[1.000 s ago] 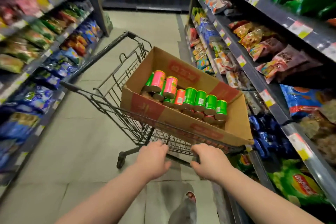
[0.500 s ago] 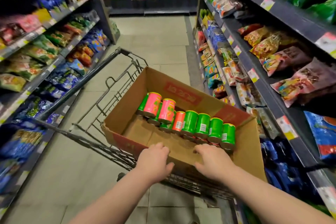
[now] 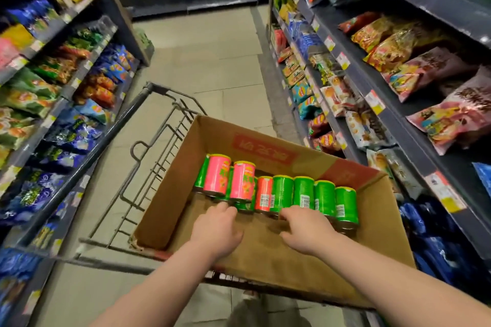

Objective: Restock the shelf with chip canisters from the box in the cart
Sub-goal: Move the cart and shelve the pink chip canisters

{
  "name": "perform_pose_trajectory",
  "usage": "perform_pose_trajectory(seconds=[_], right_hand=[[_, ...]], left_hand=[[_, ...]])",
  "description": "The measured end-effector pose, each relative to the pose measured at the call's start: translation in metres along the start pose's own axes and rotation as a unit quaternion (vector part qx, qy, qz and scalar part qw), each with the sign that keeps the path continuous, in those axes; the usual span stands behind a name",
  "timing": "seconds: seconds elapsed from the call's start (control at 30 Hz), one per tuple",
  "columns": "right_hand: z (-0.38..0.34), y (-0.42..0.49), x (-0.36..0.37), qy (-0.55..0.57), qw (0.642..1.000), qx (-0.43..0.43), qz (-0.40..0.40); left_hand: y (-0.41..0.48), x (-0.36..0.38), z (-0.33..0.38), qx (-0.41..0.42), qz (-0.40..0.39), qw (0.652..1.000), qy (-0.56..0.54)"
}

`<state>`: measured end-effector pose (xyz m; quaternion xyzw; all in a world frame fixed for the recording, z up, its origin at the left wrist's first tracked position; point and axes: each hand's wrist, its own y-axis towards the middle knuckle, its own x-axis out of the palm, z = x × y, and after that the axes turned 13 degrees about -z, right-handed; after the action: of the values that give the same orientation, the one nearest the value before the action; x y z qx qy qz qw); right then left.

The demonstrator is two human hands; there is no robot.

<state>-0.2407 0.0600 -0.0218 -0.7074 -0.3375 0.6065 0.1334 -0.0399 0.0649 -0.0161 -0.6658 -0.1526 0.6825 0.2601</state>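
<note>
Apparently left hand (image 3: 216, 231), right hand (image 3: 308, 231) on glossy canisters (image 3: 303, 191), cardboard box (image 3: 265, 257).

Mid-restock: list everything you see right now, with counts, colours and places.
box: one, brown cardboard with red print, open, in the cart
cart: one, dark wire, in the aisle
pink cans: two, lying on top at the row's left end
red can: one, mid-row
green cans: four at the row's right, more partly hidden under the pink ones
shelves: dark, on both sides and at the far end
snack bags: many, mixed colours, on the shelves
floor: beige tiles
left grip: in the box, fingertips below the pink cans; hold unclear
right grip: in the box, fingers at the green cans' near ends
</note>
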Motion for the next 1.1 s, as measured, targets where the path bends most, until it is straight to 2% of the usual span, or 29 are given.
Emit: perform_pose_trajectory(seconds=[0.33,0.6,0.77,0.9,1.1], right_hand=[[-0.016,0.088,-0.017,0.073,0.994,0.072,-0.041],[-0.022,0.148,-0.01,0.203,0.972,0.104,-0.057],[-0.028,0.174,-0.005,0.341,0.932,0.116,-0.036],[-0.033,0.19,0.0,0.441,0.89,0.115,-0.02],[-0.042,0.198,0.005,0.521,0.846,0.117,-0.018]], left_hand=[[0.093,-0.035,-0.05,-0.036,-0.037,0.998,-0.03],[0.143,-0.031,-0.058,-0.11,-0.042,0.976,-0.184],[0.158,-0.022,-0.065,-0.159,-0.028,0.945,-0.285],[0.162,-0.018,-0.067,-0.17,-0.021,0.939,-0.298],[0.168,-0.014,-0.07,-0.172,-0.014,0.929,-0.328]])
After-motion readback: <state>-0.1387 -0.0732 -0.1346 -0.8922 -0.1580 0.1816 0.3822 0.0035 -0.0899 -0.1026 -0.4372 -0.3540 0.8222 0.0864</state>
